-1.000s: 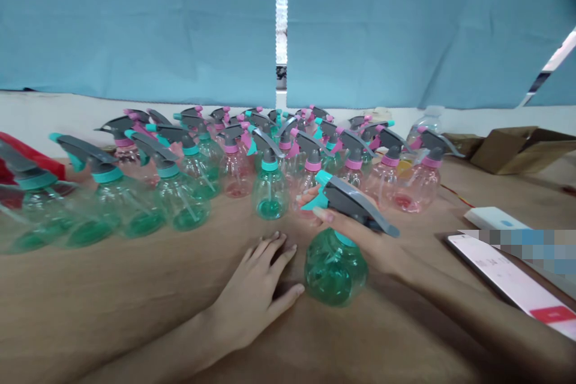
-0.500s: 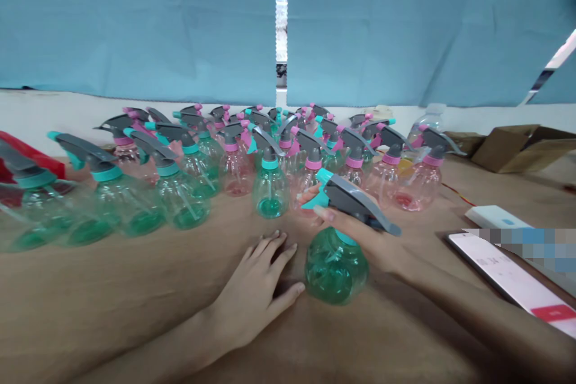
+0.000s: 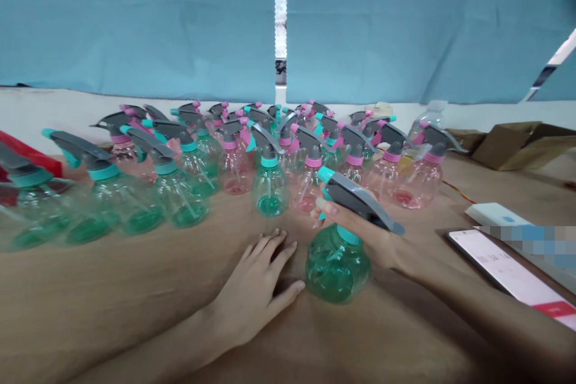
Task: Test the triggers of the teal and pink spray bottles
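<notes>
A green see-through spray bottle (image 3: 337, 270) with a teal collar and a grey-and-teal trigger head is in front of me, tilted a little. My right hand (image 3: 355, 222) is wrapped round its neck and trigger, nozzle pointing up and to the left. Part of the trigger is hidden by the fingers. My left hand (image 3: 256, 288) lies flat on the table, palm down with fingers spread, its thumb tip close to the bottle's left side. Just beyond the hands stand another green spray bottle (image 3: 270, 192) and a pink spray bottle (image 3: 308, 192).
Several more green and pink spray bottles fill the back of the brown table (image 3: 135, 300). To the right lie a phone (image 3: 508, 270), a white box (image 3: 495, 216) and an open cardboard box (image 3: 517, 144). Blue cloth (image 3: 135, 24) hangs behind.
My right fingers have closed in on the trigger, which is pulled back toward the bottle's neck. My left hand has stayed in place.
</notes>
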Tool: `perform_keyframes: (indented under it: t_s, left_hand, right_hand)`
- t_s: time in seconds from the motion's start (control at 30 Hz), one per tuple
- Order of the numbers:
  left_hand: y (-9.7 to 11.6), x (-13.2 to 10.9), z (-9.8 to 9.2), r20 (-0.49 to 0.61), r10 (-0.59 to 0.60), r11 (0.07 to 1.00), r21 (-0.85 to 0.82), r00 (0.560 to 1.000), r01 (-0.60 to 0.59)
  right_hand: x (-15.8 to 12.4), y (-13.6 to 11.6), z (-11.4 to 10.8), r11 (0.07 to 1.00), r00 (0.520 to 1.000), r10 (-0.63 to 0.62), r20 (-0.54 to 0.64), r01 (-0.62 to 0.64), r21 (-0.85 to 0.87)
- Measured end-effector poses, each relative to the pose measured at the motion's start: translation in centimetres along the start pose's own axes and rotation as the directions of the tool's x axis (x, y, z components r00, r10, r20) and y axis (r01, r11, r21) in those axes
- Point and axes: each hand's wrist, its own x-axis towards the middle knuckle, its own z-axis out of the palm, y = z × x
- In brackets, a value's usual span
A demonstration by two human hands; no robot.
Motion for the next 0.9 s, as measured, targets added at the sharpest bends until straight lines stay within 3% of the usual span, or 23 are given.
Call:
perform_keyframes:
  t_s: [0.37,0.57,0.77,0.9]
  left_hand:
    - [-0.1,-0.1,0.2,-0.016,-0.003,1.000,-0.004,1.000,0.003]
    - [0.0,0.0,0.1,-0.002,-0.005,1.000,-0.018,1.000,0.005]
    - [0.0,-0.1,0.1,-0.018,-0.001,1.000,-0.030,1.000,0.000]
    - [-0.1,-0.2,0.2,-0.041,0.005,0.999,-0.033,0.999,-0.006]
  right_hand:
    - [-0.2,-0.3,-0.2,0.996,0.999,0.004,-0.035,-0.007,-0.093]
    - [0.0,-0.2,0.7,0.998,0.997,0.049,-0.065,-0.046,0.041]
    - [-0.1,0.0,1.1,0.993,0.991,0.021,-0.129,-0.036,-0.115]
    - [0.0,0.5,1.0,0.991,0.997,-0.014,-0.080,0.004,-0.130]
